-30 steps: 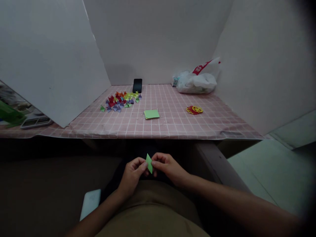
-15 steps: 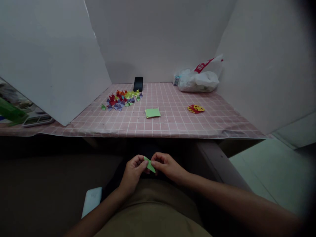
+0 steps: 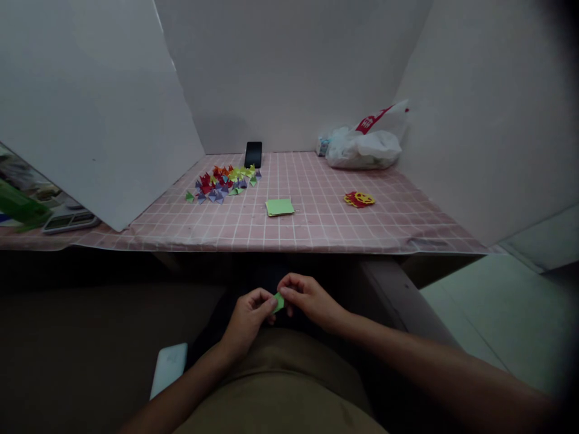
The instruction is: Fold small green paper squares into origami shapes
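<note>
- small folded green paper piece (image 3: 279, 301): pinched between both hands, low before the pink checked table (image 3: 316, 229).
- left hand (image 3: 246, 316): fingertips grasping its left edge.
- right hand (image 3: 307, 299): fingertips grasping its right edge.

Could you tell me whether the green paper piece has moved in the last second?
Yes. The green paper piece has tipped down from upright, its tip dropping away from the table edge; left hand and right hand now mostly hide it.

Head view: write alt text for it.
The left hand and right hand pinch a small green paper piece over the lap. On the pink checked table ahead sit coloured folded pieces, a green paper stack, a phone and a plastic bag.
</note>
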